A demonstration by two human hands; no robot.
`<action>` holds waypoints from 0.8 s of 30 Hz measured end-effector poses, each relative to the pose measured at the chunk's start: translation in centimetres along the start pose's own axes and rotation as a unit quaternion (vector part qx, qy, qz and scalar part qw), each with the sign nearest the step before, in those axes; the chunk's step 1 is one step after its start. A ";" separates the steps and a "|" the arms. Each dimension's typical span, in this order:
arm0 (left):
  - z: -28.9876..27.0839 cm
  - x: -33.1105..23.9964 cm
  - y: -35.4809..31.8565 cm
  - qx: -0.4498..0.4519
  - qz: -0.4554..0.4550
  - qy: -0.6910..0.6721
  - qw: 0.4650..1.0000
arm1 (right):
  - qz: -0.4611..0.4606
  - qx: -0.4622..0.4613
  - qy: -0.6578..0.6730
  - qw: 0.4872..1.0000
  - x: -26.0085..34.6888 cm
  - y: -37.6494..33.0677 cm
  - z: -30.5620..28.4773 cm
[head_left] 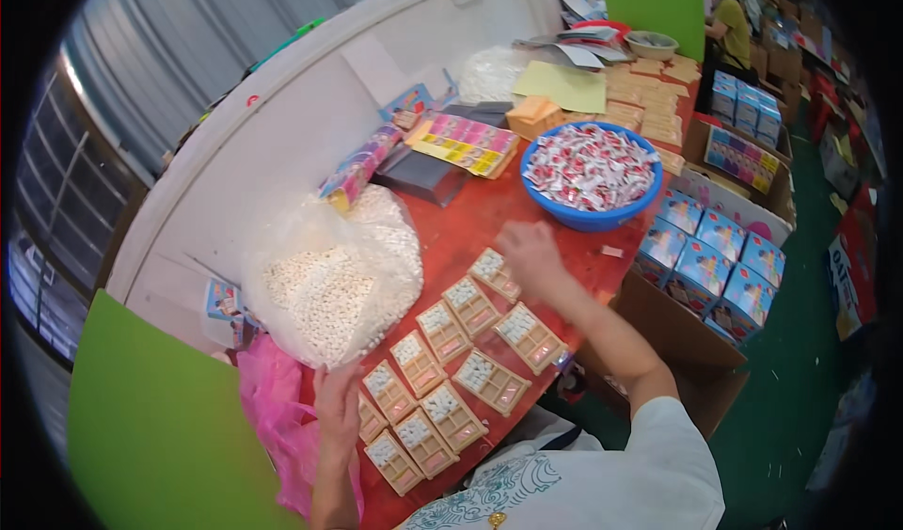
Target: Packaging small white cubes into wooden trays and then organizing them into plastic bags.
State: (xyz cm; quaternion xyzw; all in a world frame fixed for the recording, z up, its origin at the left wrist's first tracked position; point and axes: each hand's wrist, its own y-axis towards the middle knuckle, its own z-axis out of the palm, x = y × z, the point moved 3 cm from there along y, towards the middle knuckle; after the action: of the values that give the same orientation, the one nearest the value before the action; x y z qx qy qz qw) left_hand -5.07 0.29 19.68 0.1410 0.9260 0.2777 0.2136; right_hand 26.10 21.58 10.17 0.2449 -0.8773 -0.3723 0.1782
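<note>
My left hand [337, 403] is beside the nearest-left compartment trays, at the near edge of a clear plastic bag [282, 248] of small white pellets [324, 290]. Its fingers look stretched out, and I see nothing held in them. My right hand [530, 255] hovers by the farthest tray [494, 273], its fingers smeared by motion. Several small beige trays [417, 363] lie in slanting rows on the red table. White pieces fill the larger compartment of many, and pink pieces show in smaller ones, as in the tray at right [531, 337].
A blue basin [593, 218] heaped with red-and-white wrapped packets stands at the far right of the red table [451, 224]. Pink plastic [273, 408] hangs at left. Blue printed boxes [704, 265] fill a carton at right. Beyond sit printed card sheets [466, 142] and more beige trays [644, 97].
</note>
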 end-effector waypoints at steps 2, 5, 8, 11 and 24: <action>1.6 -1.8 -0.5 0.038 -0.023 -0.040 0.998 | 0.092 -0.002 -0.092 0.992 -5.7 -0.5 -0.5; 5.1 -3.6 -0.8 0.130 0.007 -0.102 0.986 | 0.143 -0.019 -0.178 0.973 -12.6 -2.7 -0.8; 6.9 -3.6 -2.2 0.109 -0.017 -0.134 0.985 | 0.107 -0.007 -0.152 0.983 -13.1 -3.1 0.1; 9.4 -2.7 -4.5 0.133 -0.135 -0.203 0.961 | 0.103 -0.033 -0.192 0.975 -12.7 -2.6 0.8; 14.0 -3.0 -5.7 0.150 -0.169 -0.278 0.934 | 0.133 -0.040 -0.158 0.978 -7.9 -3.7 -0.1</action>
State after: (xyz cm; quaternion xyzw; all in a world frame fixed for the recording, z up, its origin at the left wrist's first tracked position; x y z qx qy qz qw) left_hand 3.38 0.92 6.75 0.0847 0.8707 0.0455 0.4823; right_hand 33.66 23.72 6.42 0.0565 -0.9036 -0.4138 0.0951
